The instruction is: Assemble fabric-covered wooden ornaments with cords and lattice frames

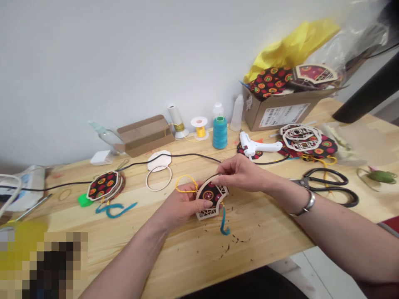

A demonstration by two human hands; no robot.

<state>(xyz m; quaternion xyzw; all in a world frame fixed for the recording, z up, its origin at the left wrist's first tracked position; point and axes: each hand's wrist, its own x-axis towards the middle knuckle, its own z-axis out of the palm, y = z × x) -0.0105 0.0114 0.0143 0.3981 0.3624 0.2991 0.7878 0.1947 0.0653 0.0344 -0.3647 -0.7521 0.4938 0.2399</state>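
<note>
A fan-shaped ornament [209, 195] with a pale cut-out wooden frame and dark patterned fabric is held above the table. My left hand [181, 203] grips its left side, the thumb lying across the front. At its upper right edge, my right hand [237, 172] pinches the rim with thumb and fingers. A braided yellow cord loop [186, 184] sticks out at the left, over my left hand. From the lower right corner hangs a teal tassel [223, 222]. Dark scraps [229, 247] lie on the wood below.
Black-handled scissors [335, 189] and a white glue gun [260, 146] lie to the right. Behind stand a teal thread cone [220, 133], a yellow cord spool [200, 128] and a full cardboard box [280, 110]. Stacked ornaments [104, 187] and a wooden ring [158, 178] lie left.
</note>
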